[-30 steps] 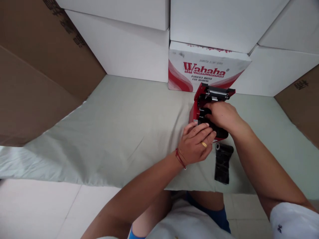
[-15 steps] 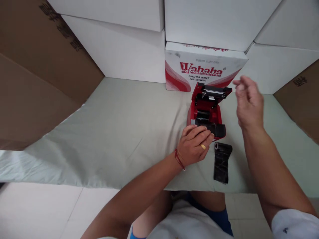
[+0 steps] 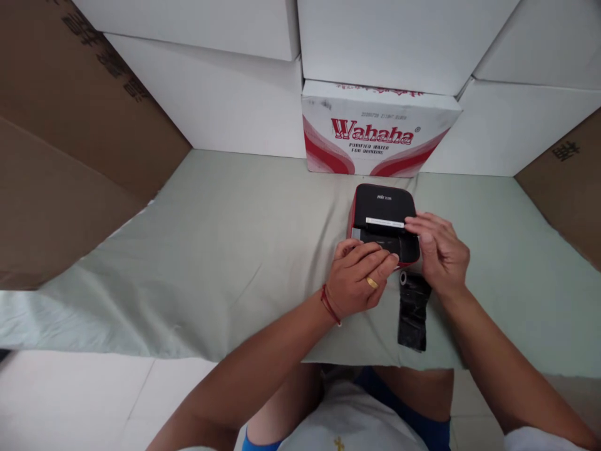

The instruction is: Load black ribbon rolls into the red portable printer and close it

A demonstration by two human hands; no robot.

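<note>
In the head view, right of the frame's centre: one red-and-black device (image 3: 385, 205) on one pale green cloth (image 3: 253, 250), black lid down, one white strip (image 3: 382, 222) across the lid's near edge. Pale lettering on top, too small to read for certain. Laid over the device's near edge: one left hand (image 3: 357, 279), fingers extended side by side, with one gold ring (image 3: 372, 283) on a finger and one red cord (image 3: 330, 307) at the wrist. At the device's right side: one right hand (image 3: 444, 252), fingers slightly bent and together, fingertips touching the lid by the strip's right end. For both hands, impossible to tell whether pinching or merely resting. Just below the device, between the two wrists: one black roll (image 3: 413, 313), hollow core at upper left, one crinkled length trailing toward the frame's bottom. Upper centre, behind the device: one Wahaha water box (image 3: 382, 134). Around and above: five plain white boxes (image 3: 206, 94). At the left and right edges: two areas of brown cardboard (image 3: 94, 163), dark characters on both.
</note>
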